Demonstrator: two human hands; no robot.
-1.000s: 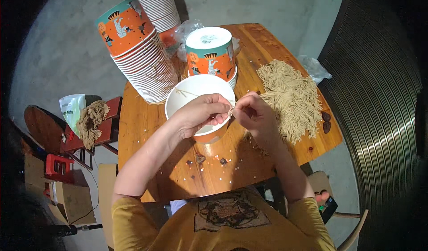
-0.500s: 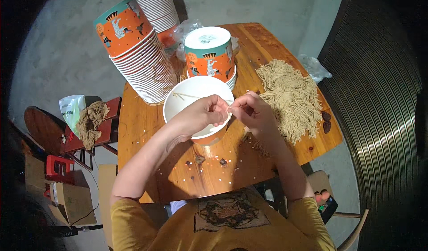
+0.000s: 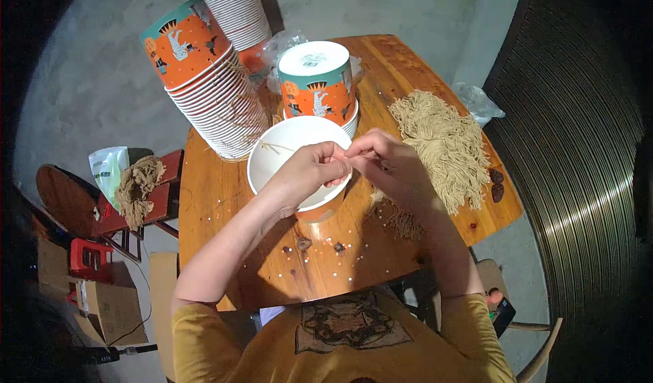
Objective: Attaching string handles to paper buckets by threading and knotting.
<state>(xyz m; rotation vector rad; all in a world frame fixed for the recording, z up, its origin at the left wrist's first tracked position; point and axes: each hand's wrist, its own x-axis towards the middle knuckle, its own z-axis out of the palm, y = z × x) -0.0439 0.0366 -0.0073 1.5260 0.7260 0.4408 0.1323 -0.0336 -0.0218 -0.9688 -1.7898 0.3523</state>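
A white paper bucket with an orange outside (image 3: 320, 213) stands upright before me on the wooden table (image 3: 272, 274). Above its right rim my left hand (image 3: 309, 172) and my right hand (image 3: 391, 167) meet, both closed in a pinch. A thin beige string (image 3: 274, 146) crosses the bucket's mouth and runs behind my left fingers. Both hands pinch this string, though its end is hidden by the fingertips. To the right of my right hand lies a large heap of beige strings (image 3: 445, 152). A smaller tuft of darker strings (image 3: 406, 225) rests below my right wrist.
Tall nested bucket stacks (image 3: 218, 104) lean at the back left. An upside-down patterned bucket (image 3: 318, 90) tops a short stack behind. Small white bits and dark pieces (image 3: 339, 247) dot the near tabletop. Two dark lumps (image 3: 497, 192) sit near the right edge. A red bench (image 3: 146, 192) stands left.
My right hand has turned, its back and knuckles rising more over the bucket rim. The fingertips of both hands stay together, and the left hand has shifted only slightly.
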